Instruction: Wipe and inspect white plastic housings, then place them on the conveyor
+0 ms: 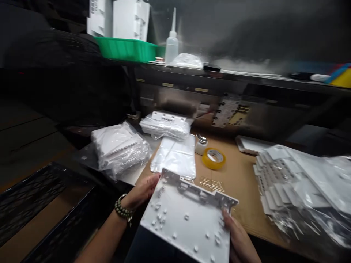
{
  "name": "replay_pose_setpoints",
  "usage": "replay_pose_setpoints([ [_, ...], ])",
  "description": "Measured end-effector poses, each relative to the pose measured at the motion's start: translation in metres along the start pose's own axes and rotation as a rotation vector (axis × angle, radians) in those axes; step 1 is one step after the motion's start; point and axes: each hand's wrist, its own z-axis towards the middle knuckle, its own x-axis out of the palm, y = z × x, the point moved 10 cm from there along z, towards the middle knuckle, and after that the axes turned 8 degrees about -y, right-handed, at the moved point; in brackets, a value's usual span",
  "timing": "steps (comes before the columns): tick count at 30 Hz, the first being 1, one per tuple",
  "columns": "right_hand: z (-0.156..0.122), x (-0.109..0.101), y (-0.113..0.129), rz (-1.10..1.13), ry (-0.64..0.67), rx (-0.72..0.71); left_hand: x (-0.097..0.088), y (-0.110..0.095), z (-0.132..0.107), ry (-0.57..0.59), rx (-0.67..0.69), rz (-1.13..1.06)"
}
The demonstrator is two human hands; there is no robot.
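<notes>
A white molded plastic panel [192, 223] with small posts on its face is held up over the bench's near edge. My left hand [144, 190], with a beaded bracelet at the wrist, grips its upper left edge. At the right side my right hand [236, 232] grips it, thumb on the face and the other fingers hidden behind. Just beyond the panel lies a stack of clear plastic bags [175, 155]. A roll of yellow tape [214, 159] and a small dispenser bottle with a metal top [201, 145] stand to the right of the bags.
Bagged white panels are piled at left [120, 146], at the back [167, 124] and at right [296, 186]. A black crate [49, 219] is at lower left. The shelf above bears a green bin [126, 49] and a nozzle bottle [172, 47]. Cardboard [241, 182] covers the bench.
</notes>
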Motion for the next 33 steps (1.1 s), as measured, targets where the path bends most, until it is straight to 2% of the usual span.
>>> replay_pose_setpoints([
  [3,0.002,-0.05,0.027,0.26,-0.183,-0.047,0.005,-0.023,0.043,-0.108,0.192,0.252],
  [6,-0.005,-0.085,0.054,0.391,-0.263,-0.178,0.007,-0.028,0.071,-0.141,0.294,0.473],
  [10,-0.012,-0.107,0.068,0.465,-0.293,-0.262,0.004,-0.019,0.098,-0.101,0.273,0.66],
  [14,-0.013,-0.12,0.066,0.517,-0.351,-0.258,0.002,-0.021,0.122,0.035,0.198,0.723],
  [17,-0.012,-0.123,0.063,0.538,-0.364,-0.245,-0.001,-0.024,0.138,0.139,0.114,0.68],
  [21,-0.008,-0.122,0.061,0.528,-0.356,-0.234,-0.012,-0.017,0.158,0.192,-0.02,0.549],
  [24,-0.003,-0.12,0.056,0.5,-0.364,-0.22,-0.016,-0.01,0.164,0.227,-0.104,0.448],
  [27,0.003,-0.115,0.048,0.49,-0.335,-0.191,-0.016,-0.013,0.162,0.222,-0.119,0.409],
  [30,0.012,-0.103,0.034,0.473,-0.257,-0.131,-0.002,-0.022,0.146,0.263,-0.121,0.37],
  [33,0.022,-0.073,0.016,0.349,-0.118,-0.051,0.029,-0.023,0.12,0.357,-0.107,0.321],
])
